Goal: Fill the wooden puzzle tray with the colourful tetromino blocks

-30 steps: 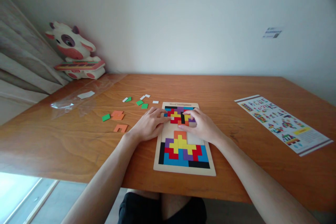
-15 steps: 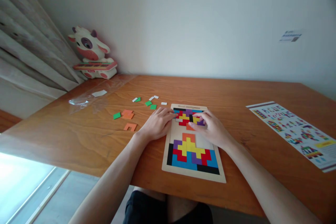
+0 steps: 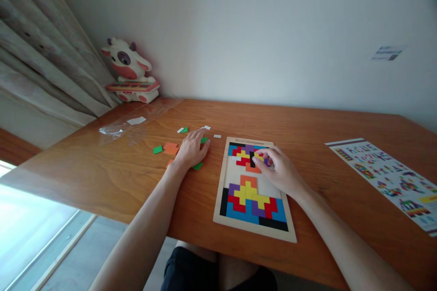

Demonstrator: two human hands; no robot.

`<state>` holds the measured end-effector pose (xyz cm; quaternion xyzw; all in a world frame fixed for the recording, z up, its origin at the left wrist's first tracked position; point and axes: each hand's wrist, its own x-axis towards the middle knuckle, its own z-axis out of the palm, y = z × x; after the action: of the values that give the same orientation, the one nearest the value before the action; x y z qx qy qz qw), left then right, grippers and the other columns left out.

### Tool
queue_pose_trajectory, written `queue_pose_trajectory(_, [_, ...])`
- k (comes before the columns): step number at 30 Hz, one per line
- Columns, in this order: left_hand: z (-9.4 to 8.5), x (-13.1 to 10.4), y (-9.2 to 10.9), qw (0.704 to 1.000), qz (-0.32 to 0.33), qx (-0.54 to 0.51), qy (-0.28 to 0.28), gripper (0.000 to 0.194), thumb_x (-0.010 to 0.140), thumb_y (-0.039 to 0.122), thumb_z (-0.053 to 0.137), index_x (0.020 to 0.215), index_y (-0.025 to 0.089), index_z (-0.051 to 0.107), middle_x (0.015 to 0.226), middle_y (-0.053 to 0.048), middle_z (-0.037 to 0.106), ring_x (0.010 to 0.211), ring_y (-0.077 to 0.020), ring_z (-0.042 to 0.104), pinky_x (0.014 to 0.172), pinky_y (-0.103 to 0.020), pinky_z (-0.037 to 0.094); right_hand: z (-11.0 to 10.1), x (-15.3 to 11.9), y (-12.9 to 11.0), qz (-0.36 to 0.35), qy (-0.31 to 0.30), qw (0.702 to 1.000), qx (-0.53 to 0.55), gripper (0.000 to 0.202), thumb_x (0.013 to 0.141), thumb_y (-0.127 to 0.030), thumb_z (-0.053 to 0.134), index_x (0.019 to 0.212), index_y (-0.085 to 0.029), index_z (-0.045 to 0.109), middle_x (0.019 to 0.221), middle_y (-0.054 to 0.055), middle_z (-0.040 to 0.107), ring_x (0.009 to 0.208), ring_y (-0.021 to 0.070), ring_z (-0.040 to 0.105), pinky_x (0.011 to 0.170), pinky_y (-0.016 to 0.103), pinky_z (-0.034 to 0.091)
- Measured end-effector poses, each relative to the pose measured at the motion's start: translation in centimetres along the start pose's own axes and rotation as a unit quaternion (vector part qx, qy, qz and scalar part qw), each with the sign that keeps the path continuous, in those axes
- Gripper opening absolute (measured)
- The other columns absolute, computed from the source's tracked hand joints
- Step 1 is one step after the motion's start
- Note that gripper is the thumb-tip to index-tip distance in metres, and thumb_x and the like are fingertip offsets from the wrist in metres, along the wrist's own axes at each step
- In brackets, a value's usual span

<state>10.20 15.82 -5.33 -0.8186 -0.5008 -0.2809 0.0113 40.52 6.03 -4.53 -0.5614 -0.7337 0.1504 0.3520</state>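
My left hand [image 3: 192, 149] lies palm down over loose puzzle pieces left of the board, fingers stretched out. A green piece [image 3: 204, 140] shows by its fingertips and another green piece [image 3: 198, 166] beside its wrist; whatever is under the palm is hidden. Over the upper right of the wooden puzzle board [image 3: 221, 200] is my right hand [image 3: 278, 167], its thumb and index finger apart above a black piece [image 3: 251, 160] and a yellow piece, the other fingers curled. Coloured block pieces fill the board's lower part and much of its top; bare pale base shows between.
Orange pieces [image 3: 171, 148], a green piece [image 3: 157, 149] and white pieces [image 3: 217, 136] lie at the left. Behind them is a clear plastic bag [image 3: 116, 131] and a cow toy keyboard [image 3: 133, 86]. A printed pattern sheet [image 3: 385, 177] lies at the right.
My left hand has moved left from the board's edge onto the loose pieces, uncovering a green piece near its wrist. My right hand stays over the board. The view has shifted slightly.
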Motion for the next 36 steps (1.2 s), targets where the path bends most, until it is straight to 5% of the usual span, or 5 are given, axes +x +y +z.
queue_pose_trajectory(7, [-0.9, 0.2, -0.4, 0.998, -0.056, -0.018, 0.030, 0.034, 0.098, 0.030, 0.043, 0.121, 0.016, 0.064, 0.119, -0.012, 0.071, 0.115, -0.0274, 0.064, 0.103, -0.045, 0.049, 0.0, 0.0, 0.0, -0.008, 0.003, 1.000, -0.002, 0.031, 0.095, -0.047, 0.055, 0.109, -0.021, 0.064, 0.107, 0.010, 0.063, 0.089, 0.0232, 0.064, 0.076, 0.039, 0.055])
queue_pose_trajectory(11, [-0.3, -0.2, 1.8, 0.992, 0.074, -0.078, -0.062, 0.044, 0.102, 0.038, 0.038, 0.136, 0.015, 0.056, 0.144, -0.012, 0.056, 0.140, -0.0249, 0.046, 0.117, -0.045, 0.038, 0.1, 0.1, 0.1, -0.011, 0.001, 1.000, 0.002, 0.030, 0.096, -0.047, 0.054, 0.110, -0.021, 0.063, 0.108, 0.011, 0.062, 0.089, 0.0225, 0.064, 0.075, 0.038, 0.055])
queue_pose_trajectory(16, [0.8, -0.3, 3.8, 0.983, 0.073, -0.029, -0.165, 0.049, 0.103, 0.036, 0.032, 0.145, 0.013, 0.045, 0.155, -0.015, 0.043, 0.146, -0.0282, 0.035, 0.121, -0.055, 0.026, 0.1, 0.1, 0.2, -0.003, 0.000, 1.000, 0.005, 0.030, 0.095, -0.045, 0.055, 0.109, -0.020, 0.063, 0.105, 0.011, 0.062, 0.087, 0.0220, 0.063, 0.075, 0.038, 0.055])
queue_pose_trajectory(23, [0.0, -0.1, 3.6, 0.992, 0.077, -0.028, -0.094, 0.028, 0.098, 0.029, 0.049, 0.118, 0.017, 0.065, 0.117, -0.011, 0.070, 0.110, -0.0231, 0.065, 0.099, -0.038, 0.051, 0.1, 0.1, 0.1, -0.006, 0.004, 1.000, -0.001, 0.030, 0.095, -0.046, 0.055, 0.108, -0.020, 0.064, 0.104, 0.010, 0.062, 0.080, 0.0205, 0.063, 0.073, 0.038, 0.055])
queue_pose_trajectory(36, [-1.0, -0.8, 2.5, 0.997, 0.017, 0.055, -0.050, 0.035, 0.097, 0.041, 0.051, 0.121, 0.020, 0.066, 0.124, -0.009, 0.068, 0.117, -0.0266, 0.060, 0.104, -0.043, 0.047, 0.0, 0.2, 0.2, -0.003, 0.009, 1.000, 0.004, 0.031, 0.095, -0.046, 0.056, 0.108, -0.020, 0.064, 0.103, 0.010, 0.062, 0.077, 0.0188, 0.062, 0.071, 0.036, 0.054])
